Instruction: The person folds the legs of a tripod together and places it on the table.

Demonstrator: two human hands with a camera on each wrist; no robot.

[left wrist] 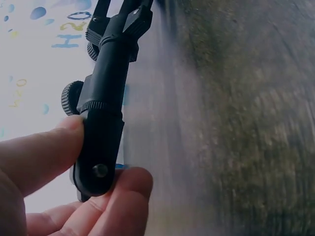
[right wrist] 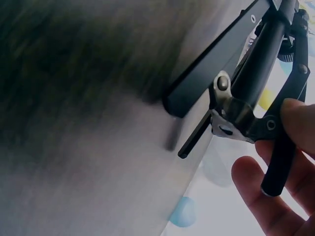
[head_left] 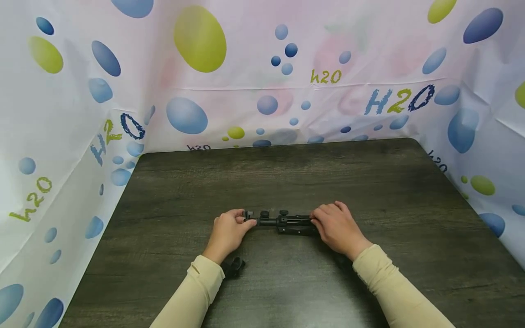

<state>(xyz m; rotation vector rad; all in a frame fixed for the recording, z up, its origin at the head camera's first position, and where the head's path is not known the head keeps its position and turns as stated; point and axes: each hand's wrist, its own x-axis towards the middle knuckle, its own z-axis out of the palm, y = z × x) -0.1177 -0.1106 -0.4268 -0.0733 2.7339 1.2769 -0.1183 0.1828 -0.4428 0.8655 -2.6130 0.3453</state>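
A small black mini tripod (head_left: 268,222) with folded legs lies crosswise between the two hands, close over the table. The left hand (head_left: 227,231) pinches its head end between thumb and fingers. In the left wrist view, the thumb lies beside a ridged knob (left wrist: 72,98) on the tripod's black tube (left wrist: 109,73). At the other end, the right hand (head_left: 337,228) grips one slim leg (right wrist: 278,167). Up close in the right wrist view, a metal bracket (right wrist: 236,120) joins the legs around the central tube (right wrist: 261,59). Another leg (right wrist: 211,64) angles away from the tube.
The dark wood-grain table (head_left: 270,177) extends around the hands. A white curtain (head_left: 246,82) printed with blue and green dots borders its back and sides. A small black object (head_left: 235,267) shows beside the left wrist.
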